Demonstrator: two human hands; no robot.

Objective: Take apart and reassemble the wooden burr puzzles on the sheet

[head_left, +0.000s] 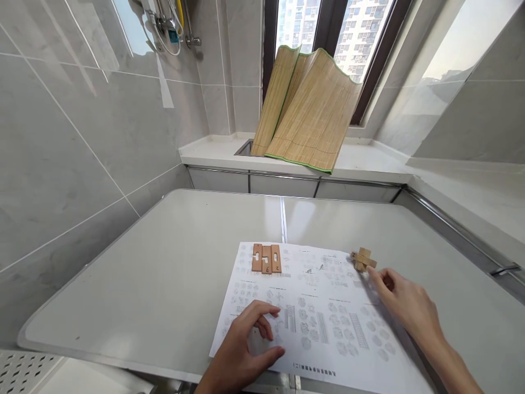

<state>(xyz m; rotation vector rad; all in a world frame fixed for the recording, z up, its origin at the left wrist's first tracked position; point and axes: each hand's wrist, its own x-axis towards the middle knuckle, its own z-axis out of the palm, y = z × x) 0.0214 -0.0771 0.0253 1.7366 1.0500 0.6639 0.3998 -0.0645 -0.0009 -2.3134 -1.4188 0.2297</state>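
A small wooden interlocking cross puzzle (pixel 363 259) is at the far right corner of the printed paper sheet (pixel 295 350). The fingertips of my right hand (pixel 406 301) are closed at the puzzle's near right end. Above the sheet's near left part, my left hand (pixel 246 345) holds nothing, its fingers curved and thumb apart. Three flat brown wooden pieces with cut-out slots stand side by side at the sheet's far left: a left piece (pixel 256 265), a middle piece (pixel 266 251) and a right piece (pixel 276 265). Numbers are marked on the pieces.
The sheet lies on a pale folding table (pixel 156 284) with a seam down its middle. Behind it, a folded bamboo mat (pixel 315 109) leans against the window on a white ledge (pixel 217 153). Grey tiled walls flank both sides. A perforated white surface (pixel 24 366) shows at bottom left.
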